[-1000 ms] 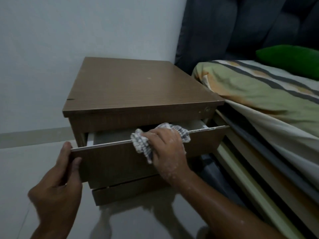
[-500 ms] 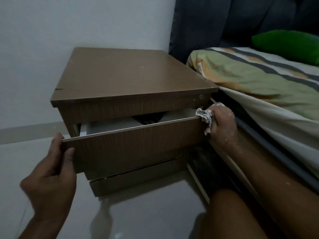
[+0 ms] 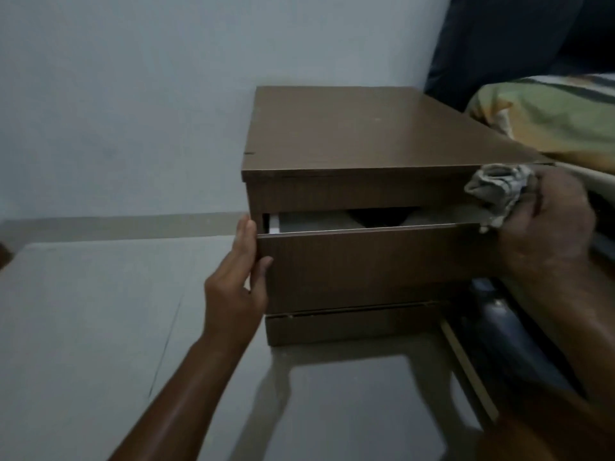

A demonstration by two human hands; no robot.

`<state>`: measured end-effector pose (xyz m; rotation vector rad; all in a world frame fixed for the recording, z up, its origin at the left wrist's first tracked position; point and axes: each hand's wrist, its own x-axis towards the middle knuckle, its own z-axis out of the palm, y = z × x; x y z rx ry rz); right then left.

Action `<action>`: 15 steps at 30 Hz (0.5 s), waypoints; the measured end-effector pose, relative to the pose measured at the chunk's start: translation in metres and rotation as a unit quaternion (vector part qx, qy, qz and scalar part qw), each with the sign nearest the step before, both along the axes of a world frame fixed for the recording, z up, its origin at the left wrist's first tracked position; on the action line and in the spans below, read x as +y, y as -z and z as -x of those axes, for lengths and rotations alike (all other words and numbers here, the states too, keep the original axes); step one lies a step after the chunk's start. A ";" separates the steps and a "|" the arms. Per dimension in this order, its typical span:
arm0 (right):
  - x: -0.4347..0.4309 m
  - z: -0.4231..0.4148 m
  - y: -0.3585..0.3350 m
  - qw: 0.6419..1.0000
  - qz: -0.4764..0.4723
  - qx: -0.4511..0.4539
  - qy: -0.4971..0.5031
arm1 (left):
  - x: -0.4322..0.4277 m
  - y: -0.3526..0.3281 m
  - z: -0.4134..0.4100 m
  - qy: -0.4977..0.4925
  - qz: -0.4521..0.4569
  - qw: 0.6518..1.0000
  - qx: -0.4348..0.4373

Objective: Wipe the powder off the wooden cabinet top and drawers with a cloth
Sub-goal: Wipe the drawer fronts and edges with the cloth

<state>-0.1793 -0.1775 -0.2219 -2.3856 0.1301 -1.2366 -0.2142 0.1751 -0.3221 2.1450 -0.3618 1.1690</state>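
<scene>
A low brown wooden cabinet (image 3: 359, 134) stands against the pale wall beside a bed. Its upper drawer (image 3: 372, 261) is pulled partly out, showing a pale inside with a dark shape at the back. My left hand (image 3: 238, 281) grips the drawer front's left edge, thumb on the face. My right hand (image 3: 549, 224) is at the drawer's right top corner, closed around a crumpled grey-and-white cloth (image 3: 499, 191) that touches the cabinet's front right edge. The lower drawer (image 3: 346, 327) is shut.
A bed with a striped green and yellow cover (image 3: 552, 114) lies close on the right, with a dark headboard (image 3: 519, 44) behind. A wooden bed rail (image 3: 469, 367) runs along the floor to the right of the cabinet. Pale floor tiles (image 3: 100, 327) spread to the left.
My right hand slid the cloth from the middle of the drawer's top edge to its right corner, then up toward the cabinet's edge. The view swung left. My left hand kept hold of the drawer.
</scene>
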 end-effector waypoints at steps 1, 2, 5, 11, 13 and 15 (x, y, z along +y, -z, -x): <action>0.025 0.004 -0.002 0.999 0.006 -0.021 -0.041 | -0.001 0.000 0.000 0.006 0.006 1.000 0.003; 0.051 0.009 -0.004 0.996 0.013 -0.038 -0.085 | -0.002 -0.001 0.000 0.011 0.013 1.000 0.005; 0.124 0.018 -0.001 0.972 0.041 -0.066 -0.223 | -0.003 -0.002 0.000 0.016 0.026 1.000 0.007; 0.202 0.021 0.044 0.938 0.201 0.095 -0.264 | -0.003 0.003 -0.001 0.008 0.024 0.999 0.039; 0.205 0.016 0.056 0.937 0.232 0.094 -0.244 | -0.002 0.004 -0.001 0.003 0.020 0.999 0.042; 0.202 0.010 0.061 0.942 0.227 0.077 -0.235 | -0.003 0.002 -0.001 0.000 0.018 0.999 0.038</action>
